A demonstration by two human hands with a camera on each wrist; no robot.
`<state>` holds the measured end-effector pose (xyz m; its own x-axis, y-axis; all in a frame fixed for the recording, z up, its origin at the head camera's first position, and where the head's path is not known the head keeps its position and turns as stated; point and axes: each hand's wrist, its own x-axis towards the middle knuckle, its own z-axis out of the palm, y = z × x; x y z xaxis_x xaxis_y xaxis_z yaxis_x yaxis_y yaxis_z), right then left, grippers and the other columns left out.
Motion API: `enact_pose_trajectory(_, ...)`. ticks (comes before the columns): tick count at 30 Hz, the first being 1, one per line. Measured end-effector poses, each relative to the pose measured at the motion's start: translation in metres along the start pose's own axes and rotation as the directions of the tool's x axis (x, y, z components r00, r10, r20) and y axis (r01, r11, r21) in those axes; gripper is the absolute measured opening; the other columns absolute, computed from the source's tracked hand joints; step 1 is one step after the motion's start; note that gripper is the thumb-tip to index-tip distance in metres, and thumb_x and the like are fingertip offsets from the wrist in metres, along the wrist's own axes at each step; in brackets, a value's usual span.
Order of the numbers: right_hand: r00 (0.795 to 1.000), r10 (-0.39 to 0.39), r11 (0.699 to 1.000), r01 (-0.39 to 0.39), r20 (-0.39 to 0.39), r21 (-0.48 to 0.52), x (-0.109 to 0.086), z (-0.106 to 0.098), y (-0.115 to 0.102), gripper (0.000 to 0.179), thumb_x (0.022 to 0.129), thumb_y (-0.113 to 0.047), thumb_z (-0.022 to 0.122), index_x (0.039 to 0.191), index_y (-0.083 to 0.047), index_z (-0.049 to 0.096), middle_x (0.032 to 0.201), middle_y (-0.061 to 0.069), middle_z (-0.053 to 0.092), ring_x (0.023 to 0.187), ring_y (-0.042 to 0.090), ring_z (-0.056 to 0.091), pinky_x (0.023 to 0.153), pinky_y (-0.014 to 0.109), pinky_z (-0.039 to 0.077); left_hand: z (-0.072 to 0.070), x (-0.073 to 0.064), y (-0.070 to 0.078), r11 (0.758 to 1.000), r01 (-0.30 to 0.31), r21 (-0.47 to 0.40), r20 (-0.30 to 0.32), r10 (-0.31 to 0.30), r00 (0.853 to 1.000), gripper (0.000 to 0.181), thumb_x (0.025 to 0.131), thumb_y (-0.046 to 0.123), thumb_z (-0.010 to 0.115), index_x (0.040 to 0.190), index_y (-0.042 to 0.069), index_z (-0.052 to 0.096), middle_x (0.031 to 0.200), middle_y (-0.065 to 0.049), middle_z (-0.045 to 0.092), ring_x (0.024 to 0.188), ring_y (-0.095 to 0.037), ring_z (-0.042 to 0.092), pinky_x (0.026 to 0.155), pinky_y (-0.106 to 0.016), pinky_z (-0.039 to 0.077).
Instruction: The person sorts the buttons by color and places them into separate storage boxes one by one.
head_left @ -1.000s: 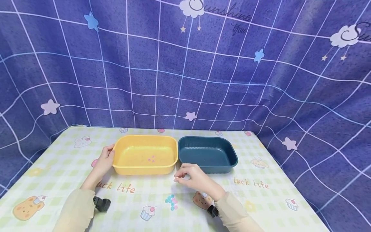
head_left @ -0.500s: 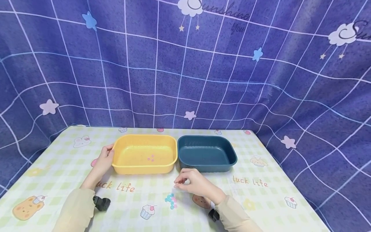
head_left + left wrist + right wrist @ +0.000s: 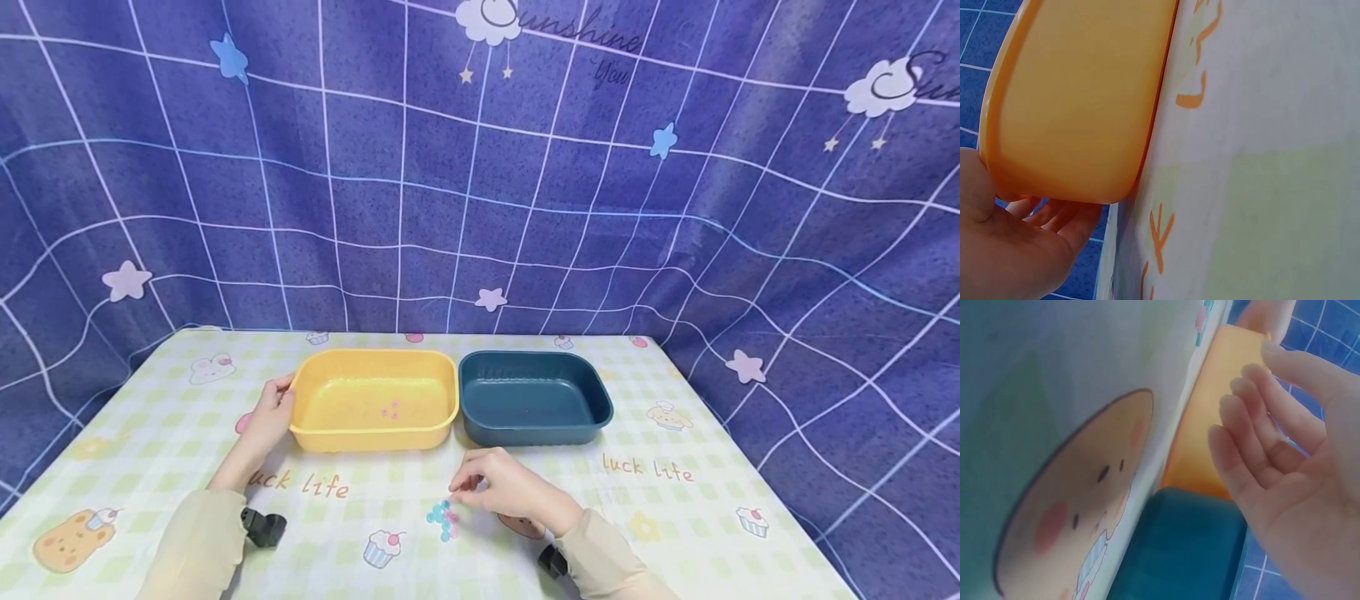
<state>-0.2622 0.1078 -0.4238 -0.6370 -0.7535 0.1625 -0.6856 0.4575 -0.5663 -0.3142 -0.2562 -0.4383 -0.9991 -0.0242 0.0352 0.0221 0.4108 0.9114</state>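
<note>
My left hand (image 3: 272, 414) grips the left end of a yellow bin (image 3: 375, 439). In the left wrist view the thumb lies at the rim of the bin (image 3: 1079, 112), and the fingers are along its end wall. My right hand (image 3: 498, 483) hovers beside a small pile of blue and pink beads (image 3: 442, 523), fingertips close to its upper edge. The right wrist view shows its fingers loosely bent, the thumb tip near the index finger and no bead visible between them. Three pink beads (image 3: 394, 404) lie on the yellow bin's floor.
A dark teal bin (image 3: 528, 436) stands right beside the yellow one. Both are on a table with a checked cartoon cloth (image 3: 652, 533). A blue curtain (image 3: 420, 192) hangs behind the table. A small black device (image 3: 262, 528) is on the left wrist.
My right hand has moved down from near the bins' front edge to the bead pile. The left hand has stayed on the yellow bin.
</note>
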Motion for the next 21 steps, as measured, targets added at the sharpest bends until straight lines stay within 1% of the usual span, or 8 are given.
enact_pose_trajectory(3,1.0,-0.014,1.0,0.014,0.013,0.0,-0.0016,0.0004,0.0004,0.01,0.085,-0.013,0.069,0.091,-0.005,0.073,0.084,0.0,0.065,0.076,-0.004,0.057,0.072,0.011,0.052,0.0004,-0.0004,-0.0002,1.0,0.003,0.001,-0.002,-0.003,1.0,0.053,0.103,0.023,0.016,0.146,-0.007,0.006,0.148,-0.035,0.014,0.137,-0.047,0.02,0.112,-0.056,0.024)
enact_pose_trajectory(7,0.999,-0.019,1.0,0.02,0.034,-0.016,-0.0028,0.0003,0.0003,0.008,0.084,-0.011,0.069,0.089,-0.007,0.074,0.082,-0.001,0.064,0.075,-0.002,0.058,0.071,0.01,0.051,0.0006,-0.0007,0.0003,1.0,0.009,0.011,-0.001,-0.009,1.0,0.053,0.103,0.024,0.016,0.146,-0.006,0.006,0.149,-0.034,0.013,0.137,-0.047,0.019,0.112,-0.056,0.023)
enact_pose_trajectory(12,0.997,0.015,0.999,-0.011,0.078,-0.046,-0.0029,0.0013,0.0005,0.006,0.083,-0.014,0.07,0.087,-0.011,0.074,0.08,-0.007,0.063,0.074,-0.005,0.055,0.071,0.007,0.048,0.001,-0.0006,0.001,1.0,0.021,0.021,0.002,-0.021,1.0,0.053,0.103,0.025,0.015,0.146,-0.005,0.005,0.151,-0.033,0.011,0.138,-0.048,0.017,0.112,-0.057,0.022)
enact_pose_trajectory(17,0.993,0.044,0.998,-0.039,0.112,-0.046,-0.0036,0.0029,0.0014,0.006,0.083,-0.013,0.07,0.086,-0.011,0.075,0.081,-0.008,0.064,0.074,-0.006,0.054,0.071,0.008,0.048,0.0007,-0.0009,0.0012,1.0,0.024,0.017,-0.001,-0.024,1.0,0.053,0.103,0.025,0.016,0.146,-0.005,0.006,0.15,-0.033,0.013,0.137,-0.047,0.019,0.112,-0.057,0.023)
enact_pose_trajectory(21,0.991,0.04,0.998,-0.033,0.13,-0.057,-0.0036,0.0052,0.004,0.006,0.083,-0.011,0.07,0.086,-0.01,0.075,0.082,-0.005,0.066,0.074,-0.006,0.054,0.071,0.007,0.047,0.0004,-0.0005,0.0002,1.0,0.018,0.014,-0.002,-0.018,1.0,0.053,0.103,0.025,0.016,0.146,-0.006,0.006,0.148,-0.035,0.016,0.136,-0.047,0.021,0.112,-0.056,0.025)
